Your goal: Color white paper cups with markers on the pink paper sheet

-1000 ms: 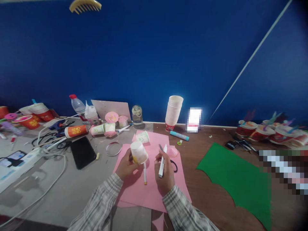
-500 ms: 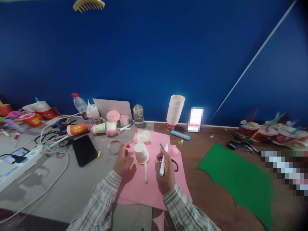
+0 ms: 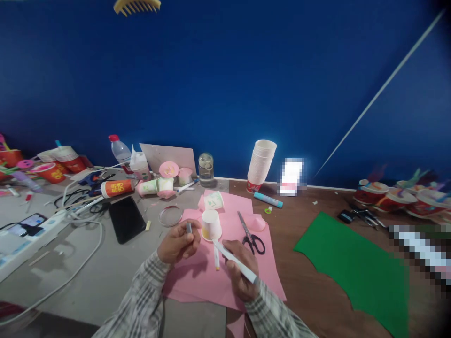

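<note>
My left hand (image 3: pixel 179 243) pinches a small grey marker cap (image 3: pixel 189 228) beside the paper cup (image 3: pixel 211 224). In my right hand (image 3: pixel 240 278) is a white marker (image 3: pixel 243 269), its tip angled up and left toward the foot of the cup. That cup stands upside down on pink paper (image 3: pixel 197 284). A second white marker with an orange end (image 3: pixel 217 260) lies just in front of it, partly under the held marker's tip. Black-handled scissors (image 3: pixel 250 234) rest right of the cup, and a patterned cup with pink paper on it (image 3: pixel 213 200) lies behind.
A tall stack of cups (image 3: pixel 261 162) and a blue tube (image 3: pixel 268 200) stand and lie at the back. Green sheet (image 3: pixel 355 267) covers part of the right side. A black phone (image 3: pixel 127 219), tape roll (image 3: pixel 170 216) and power strip (image 3: pixel 38 241) are left.
The marker is uncapped; its cap is now in my left hand. My right hand has turned the marker to point up-left toward the cup. More of the scissors shows.
</note>
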Tool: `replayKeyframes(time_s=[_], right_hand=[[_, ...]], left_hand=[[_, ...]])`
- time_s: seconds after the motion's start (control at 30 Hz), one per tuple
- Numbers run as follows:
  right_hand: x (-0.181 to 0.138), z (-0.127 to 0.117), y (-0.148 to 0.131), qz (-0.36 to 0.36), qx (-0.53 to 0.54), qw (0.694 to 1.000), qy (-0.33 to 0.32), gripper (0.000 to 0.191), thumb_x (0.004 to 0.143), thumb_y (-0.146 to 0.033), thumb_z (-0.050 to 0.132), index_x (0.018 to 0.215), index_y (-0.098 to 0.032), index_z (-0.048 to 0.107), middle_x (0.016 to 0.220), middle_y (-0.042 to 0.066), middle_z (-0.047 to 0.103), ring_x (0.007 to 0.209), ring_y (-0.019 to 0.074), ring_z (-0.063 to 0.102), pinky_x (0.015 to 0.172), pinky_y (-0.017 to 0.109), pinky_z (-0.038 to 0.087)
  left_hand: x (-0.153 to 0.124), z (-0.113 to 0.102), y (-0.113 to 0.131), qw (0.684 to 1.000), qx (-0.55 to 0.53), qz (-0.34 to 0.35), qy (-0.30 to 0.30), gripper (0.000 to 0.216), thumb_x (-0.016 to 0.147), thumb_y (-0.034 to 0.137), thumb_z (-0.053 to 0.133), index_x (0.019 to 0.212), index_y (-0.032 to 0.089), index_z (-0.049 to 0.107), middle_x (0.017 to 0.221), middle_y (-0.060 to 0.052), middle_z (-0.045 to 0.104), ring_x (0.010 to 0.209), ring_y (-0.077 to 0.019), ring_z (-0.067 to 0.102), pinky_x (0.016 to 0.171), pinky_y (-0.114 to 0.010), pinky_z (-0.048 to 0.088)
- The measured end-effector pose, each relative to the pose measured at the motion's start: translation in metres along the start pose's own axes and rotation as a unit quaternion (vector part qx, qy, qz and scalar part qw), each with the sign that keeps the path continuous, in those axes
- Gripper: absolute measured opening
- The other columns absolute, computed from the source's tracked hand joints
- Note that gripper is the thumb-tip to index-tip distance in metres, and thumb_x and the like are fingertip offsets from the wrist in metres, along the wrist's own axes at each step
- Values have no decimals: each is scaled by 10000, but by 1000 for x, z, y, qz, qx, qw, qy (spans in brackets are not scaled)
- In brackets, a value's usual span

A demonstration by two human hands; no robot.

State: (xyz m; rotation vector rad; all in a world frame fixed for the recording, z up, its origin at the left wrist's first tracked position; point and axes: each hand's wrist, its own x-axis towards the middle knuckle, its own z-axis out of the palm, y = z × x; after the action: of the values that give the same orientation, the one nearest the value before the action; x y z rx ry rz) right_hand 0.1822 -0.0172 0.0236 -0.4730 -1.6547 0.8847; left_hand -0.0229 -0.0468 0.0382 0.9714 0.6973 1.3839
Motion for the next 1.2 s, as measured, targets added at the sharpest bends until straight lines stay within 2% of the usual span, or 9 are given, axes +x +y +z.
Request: replayKeyframes(time_s=[0.07,0.13,0.27,0.4,0.73,0.8,0.93,1.1,1.2], right_hand=[[1,1,0,90,54,993,44,166,773,-288,557,909,-230,631,627,-6,622,481,167,565,458,271,457],[4,3,2,170,122,974,84,149,792,-347,536,806,-215,602,563,-23,590,408,137,518,400,238,424],[12,1,8,232,217,940,122,233,783,-415,546,715,-195,576,540,-17,599,383,116,497,374,212,406],[16,-3,9,250,251,926,132,232,774,-408,563,701,-188,584,523,-11,608,380,110,489,360,194,397],[14,0,14,265,255,922,120,223,768,-395,568,684,-188,579,493,-25,601,349,99,473,331,178,372],[14,0,15,267,255,922,120,221,769,-394,565,688,-189,580,490,-27,599,347,100,472,329,179,373],[14,-1,14,268,262,919,122,211,769,-386,567,706,-186,590,498,-22,604,359,99,477,337,175,380],[16,-2,12,271,261,917,135,221,752,-392,581,696,-179,595,487,-14,604,359,100,477,334,172,373],[15,-2,12,269,260,917,135,219,758,-387,579,700,-177,596,495,-6,613,365,103,485,343,174,376]], left_hand=[[-1,2,-2,997,68,-22,4,254,727,307,593,911,136,624,502,12,477,340,-77,311,325,-220,188],[-1,6,-2,988,146,-47,14,324,718,365,589,922,118,644,495,29,388,409,-101,298,370,-247,198],[-3,14,4,969,230,-88,-17,430,735,432,537,1025,130,635,559,21,335,486,-129,280,444,-296,215],[-4,16,7,965,241,-100,-32,442,770,416,491,1101,139,591,584,9,357,512,-143,307,474,-310,252],[0,15,1,985,126,-113,-2,218,730,341,580,862,172,544,509,45,384,424,-108,291,396,-254,208],[0,14,0,989,109,-104,3,223,738,328,575,891,166,562,516,32,402,436,-115,321,395,-254,215],[0,9,-3,997,59,-46,20,337,725,288,598,1039,164,578,550,-3,468,454,-129,394,392,-259,239],[-1,6,-3,999,-19,35,15,160,754,221,564,903,171,592,635,-58,616,405,-115,451,408,-262,311],[0,7,-2,997,-31,59,28,131,743,196,590,857,182,527,745,-101,689,501,-158,548,472,-282,385]])
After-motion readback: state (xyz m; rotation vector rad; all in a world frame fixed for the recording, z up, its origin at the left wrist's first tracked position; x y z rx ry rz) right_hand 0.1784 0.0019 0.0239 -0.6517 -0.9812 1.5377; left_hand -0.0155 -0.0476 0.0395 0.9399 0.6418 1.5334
